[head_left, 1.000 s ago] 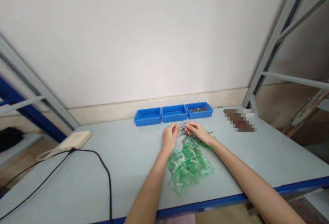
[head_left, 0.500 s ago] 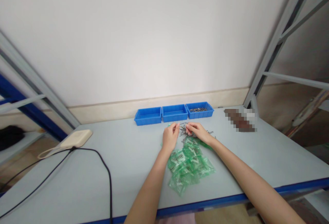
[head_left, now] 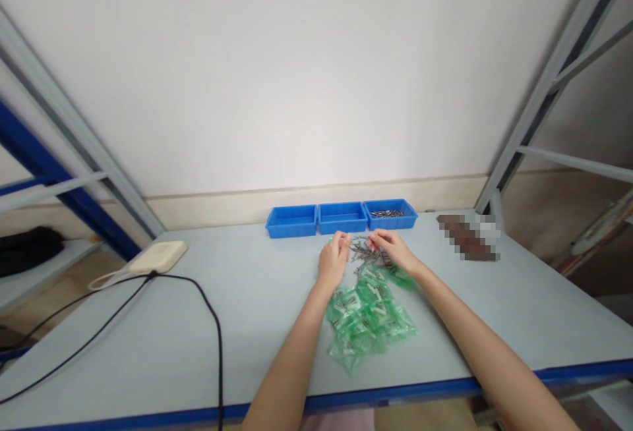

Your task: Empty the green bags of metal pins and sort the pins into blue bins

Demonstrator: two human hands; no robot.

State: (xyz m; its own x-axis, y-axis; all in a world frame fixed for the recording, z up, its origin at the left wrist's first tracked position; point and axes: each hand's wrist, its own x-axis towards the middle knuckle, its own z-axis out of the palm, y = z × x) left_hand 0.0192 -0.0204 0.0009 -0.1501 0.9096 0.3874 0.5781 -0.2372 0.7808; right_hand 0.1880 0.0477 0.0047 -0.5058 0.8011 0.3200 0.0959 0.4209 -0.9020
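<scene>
A loose pile of long thin metal screws (head_left: 366, 258) lies on the grey table between my two hands. My left hand (head_left: 334, 259) is at the pile's left side, fingers curled together; whatever they hold is hidden. On the other side, my right hand (head_left: 395, 248) has its thumb and fingertips pinched at the upper right of the pile, seemingly on a screw, too small to see clearly. Just in front of the screws, several green clear plastic bags (head_left: 368, 319) lie heaped between my forearms, with small metal and white pieces inside.
Behind my hands stand a left blue bin (head_left: 291, 229), a middle blue bin (head_left: 342, 225) and a right blue bin (head_left: 395, 222) with small metal parts. To the left are a cream-coloured box (head_left: 158, 257) and a black cable (head_left: 217, 332). Metal frame posts flank the table.
The view has shifted slightly, moving the scene a little to the right. Both hands remain at the screw pile; my right fingertips are slightly farther from my left hand, showing more screws.
</scene>
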